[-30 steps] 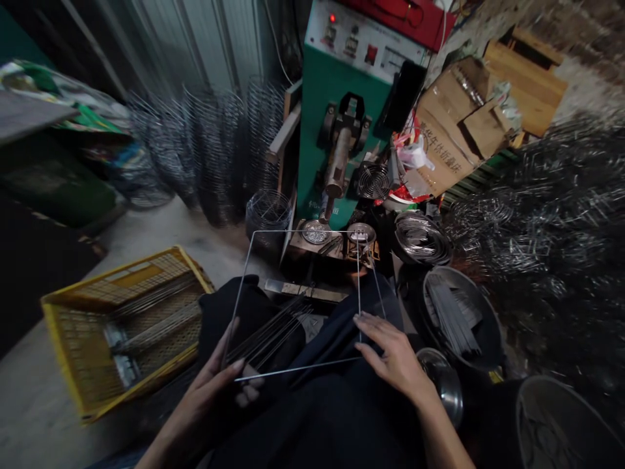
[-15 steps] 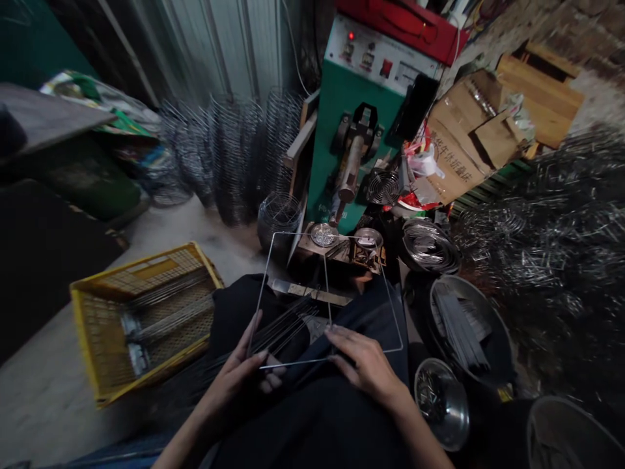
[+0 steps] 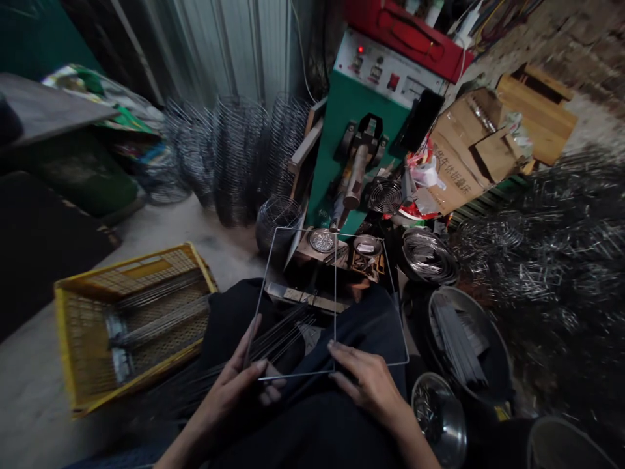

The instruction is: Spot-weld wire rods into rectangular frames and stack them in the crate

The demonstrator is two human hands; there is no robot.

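A thin rectangular wire frame (image 3: 266,273) is held flat above my lap, its far side just under the machine's electrode. My left hand (image 3: 244,374) is closed around the frame's near left corner. A straight wire rod (image 3: 335,293) crosses the middle of the frame from the far side to the near side. My right hand (image 3: 364,378) pinches that rod near its close end, thumb by the frame's near side. Whether the rod is joined to the frame I cannot tell. The green spot welder (image 3: 325,156) stands ahead, with its metal electrode arm (image 3: 355,176) pointing down.
Loose wire rods (image 3: 288,335) lie across my lap. A yellow crate (image 3: 63,345) with rods stands left. On the right are a basin (image 3: 505,332) with metal strips, a steel bowl (image 3: 454,423) and wire coils (image 3: 430,257). Wire baskets (image 3: 239,156) stand behind.
The middle rod has moved forward and slightly right and now meets the far side of the frame near the electrode. Both hands keep their grips. The view has shifted slightly.
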